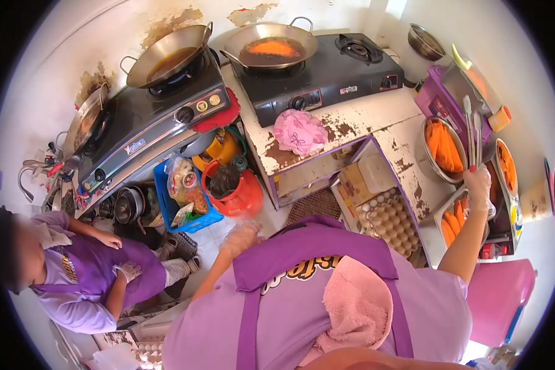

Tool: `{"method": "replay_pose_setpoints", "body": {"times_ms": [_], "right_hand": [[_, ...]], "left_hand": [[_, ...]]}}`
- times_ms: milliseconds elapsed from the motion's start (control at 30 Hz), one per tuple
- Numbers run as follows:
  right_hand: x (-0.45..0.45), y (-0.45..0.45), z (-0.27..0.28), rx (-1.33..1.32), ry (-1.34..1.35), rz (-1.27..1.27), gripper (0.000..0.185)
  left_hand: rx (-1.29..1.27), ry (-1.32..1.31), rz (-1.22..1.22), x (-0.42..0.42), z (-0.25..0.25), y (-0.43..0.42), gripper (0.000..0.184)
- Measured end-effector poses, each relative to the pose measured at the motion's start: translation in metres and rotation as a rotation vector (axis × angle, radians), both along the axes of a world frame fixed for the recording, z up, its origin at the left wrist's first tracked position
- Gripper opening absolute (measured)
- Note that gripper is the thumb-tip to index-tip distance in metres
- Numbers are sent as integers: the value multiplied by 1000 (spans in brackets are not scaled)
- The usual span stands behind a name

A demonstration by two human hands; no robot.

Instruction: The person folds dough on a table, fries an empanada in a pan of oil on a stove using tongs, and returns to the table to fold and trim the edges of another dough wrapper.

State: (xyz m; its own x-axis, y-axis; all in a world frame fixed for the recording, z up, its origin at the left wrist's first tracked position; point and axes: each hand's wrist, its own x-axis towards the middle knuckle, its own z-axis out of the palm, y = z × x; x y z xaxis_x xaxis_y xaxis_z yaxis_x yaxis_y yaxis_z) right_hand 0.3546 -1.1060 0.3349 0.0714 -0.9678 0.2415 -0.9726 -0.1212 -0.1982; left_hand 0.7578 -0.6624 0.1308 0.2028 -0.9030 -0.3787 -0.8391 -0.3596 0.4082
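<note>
**Tongs (470, 139) in the right hand (478, 185), long axis pointing away from the body**

Head view, the only feed I have. The tongs sit at the far right, their red-marked ends at the right hand's fingers and their metal arms reaching outward alongside the purple basket (430, 92). I read the right hand, gloved in clear plastic, as closed around the handle end; the two metal arms show as separate strips. I cannot tell whether their tips touch.

Key relation: the steel bowl (433, 171) of orange pieces stands just left of the tongs. Its mouth lies beside the shaft, not under the tips, which point past it. The metal tray (435, 237), with more orange pieces, lies below the bowl, on the body side of the right hand. The wok (237, 44), holding an orange piece (271, 47) in dark liquid, stands well apart, far to the left.

The left hand (242, 236), also gloved, hangs well apart from the right, near the red bucket (246, 200). Blur hides its fingers; I cannot tell whether they are curled, and I see nothing in them. The right hand is clearly nearer the bowl.
</note>
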Motion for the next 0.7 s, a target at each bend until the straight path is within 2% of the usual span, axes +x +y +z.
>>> {"method": "replay_pose_setpoints", "body": {"times_ms": [67,133,200,267,333,400,500,633,700], "right_hand": [[34,1,19,0,-56,64,36],[86,4,34,103,-471,321,41],[134,-15,38,434,-721,576,41],[185,-48,35,592,-643,681,40],[244,-78,31,555,-438,833,40],[295,-105,28,708,-464,960,40],[365,-155,28,890,-302,1040,38],[440,-197,28,848,-166,1135,32],[466,-202,35,631,-8,1114,29]], "left_hand": [[-31,38,-6,9,-7,-13,42],[112,30,-72,10,-2,-32,42],[100,39,-15,12,-1,-47,42],[94,53,76,10,1,-59,42],[96,61,170,9,5,-68,42],[111,73,260,4,7,-73,42],[128,83,387,-2,10,-82,42],[153,86,556,-7,15,-86,42],[190,85,528,-7,-12,-81,46]]}}
